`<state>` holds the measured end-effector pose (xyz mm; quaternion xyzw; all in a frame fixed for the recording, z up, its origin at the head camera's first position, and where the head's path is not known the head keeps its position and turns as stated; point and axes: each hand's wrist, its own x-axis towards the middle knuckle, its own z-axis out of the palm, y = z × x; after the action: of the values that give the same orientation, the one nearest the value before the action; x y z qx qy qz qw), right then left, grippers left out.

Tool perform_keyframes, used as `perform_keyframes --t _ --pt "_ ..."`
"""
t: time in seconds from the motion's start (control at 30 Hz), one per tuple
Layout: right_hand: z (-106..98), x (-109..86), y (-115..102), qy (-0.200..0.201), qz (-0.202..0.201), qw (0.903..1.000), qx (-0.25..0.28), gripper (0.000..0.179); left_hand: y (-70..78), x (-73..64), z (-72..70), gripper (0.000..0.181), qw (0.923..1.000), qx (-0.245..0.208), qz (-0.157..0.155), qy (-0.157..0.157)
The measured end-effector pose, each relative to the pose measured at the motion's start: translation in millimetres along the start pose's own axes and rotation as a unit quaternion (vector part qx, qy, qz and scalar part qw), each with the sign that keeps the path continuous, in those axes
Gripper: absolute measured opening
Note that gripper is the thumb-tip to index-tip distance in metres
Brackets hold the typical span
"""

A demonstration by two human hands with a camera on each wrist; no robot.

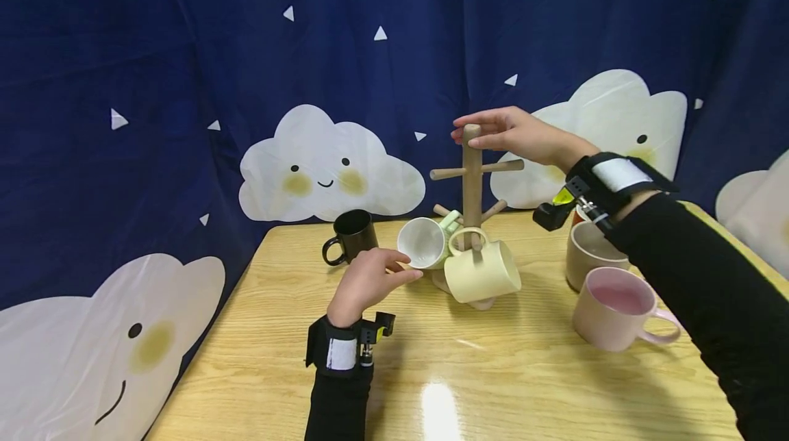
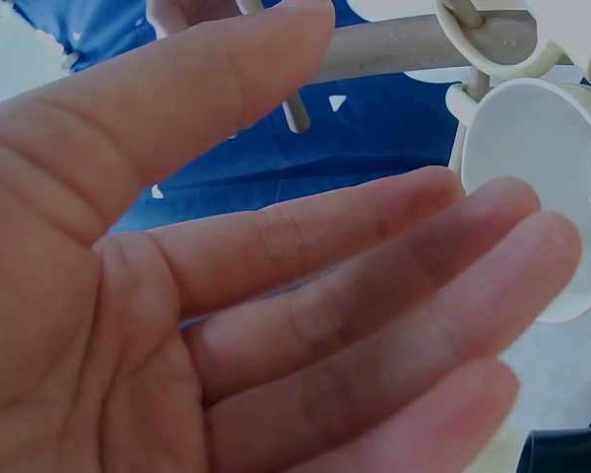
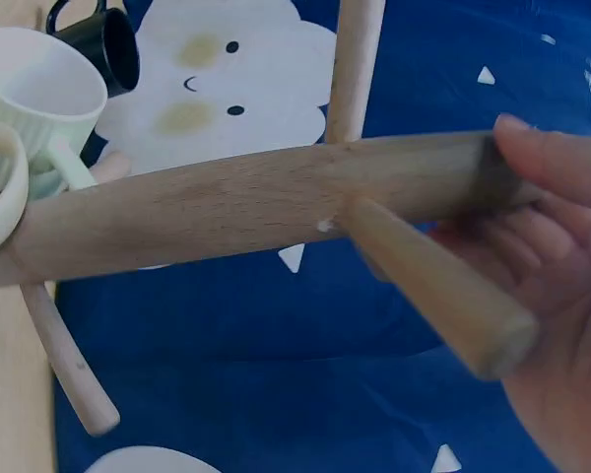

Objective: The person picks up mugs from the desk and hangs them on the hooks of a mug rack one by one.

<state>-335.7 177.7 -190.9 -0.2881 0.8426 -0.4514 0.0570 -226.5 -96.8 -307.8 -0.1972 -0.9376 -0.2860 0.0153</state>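
A wooden mug tree (image 1: 472, 187) stands on the table, and my right hand (image 1: 516, 133) holds the top of its post between thumb and fingers. From a low peg hangs a cream mug (image 1: 483, 275) by its handle, tilted on its side. Behind it, a pale green mug (image 1: 425, 244) also hangs low on the tree, its white inside facing left. My left hand (image 1: 368, 280) is just left of that mug, fingers loosely extended and holding nothing. In the left wrist view its fingertips overlap the pale green mug (image 2: 532, 177). The upper pegs (image 3: 438, 286) are bare.
A black mug (image 1: 359, 237) stands at the back left of the wooden table (image 1: 259, 359). On the right are a pink mug (image 1: 607, 321) and a greyish beige mug (image 1: 582, 259), with another mug partly hidden by the right arm. A blue cloud-print curtain (image 1: 370, 71) hangs behind.
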Motion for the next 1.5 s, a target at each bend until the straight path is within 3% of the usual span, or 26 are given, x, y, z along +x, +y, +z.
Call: perform_keyframes --t 0.23,0.53,0.73,0.9,1.13,1.37,1.5 --pt "-3 8.6 13 -0.006 -0.012 0.9993 0.034 0.037 1.3 0.6 0.4 0.032 1.0 -0.001 0.003 -0.005" --pt "3 8.8 13 0.032 -0.023 0.9991 0.016 0.034 -1.8 2.4 2.0 0.035 0.9999 -0.005 -0.006 -0.014" --pt "13 3.8 11 0.08 -0.017 0.9962 0.029 0.031 -0.4 2.0 2.7 0.034 0.9999 -0.004 -0.005 -0.014" --pt "26 1.1 3 0.143 0.001 0.9896 0.016 0.035 0.4 1.7 2.4 0.034 0.9999 0.0 -0.002 -0.016" --pt "42 -2.1 -9 0.239 0.034 0.9695 -0.046 0.038 -1.5 3.8 2.8 0.036 0.9996 0.007 0.0 -0.027" --pt "59 -2.9 -17 0.34 0.037 0.9297 -0.137 0.021 -1.9 4.3 2.4 0.038 0.9996 0.004 -0.005 -0.028" --pt "61 -3.7 -18 0.365 0.023 0.9149 -0.172 0.021 -1.9 4.1 1.9 0.04 0.9996 0.005 -0.007 -0.029"
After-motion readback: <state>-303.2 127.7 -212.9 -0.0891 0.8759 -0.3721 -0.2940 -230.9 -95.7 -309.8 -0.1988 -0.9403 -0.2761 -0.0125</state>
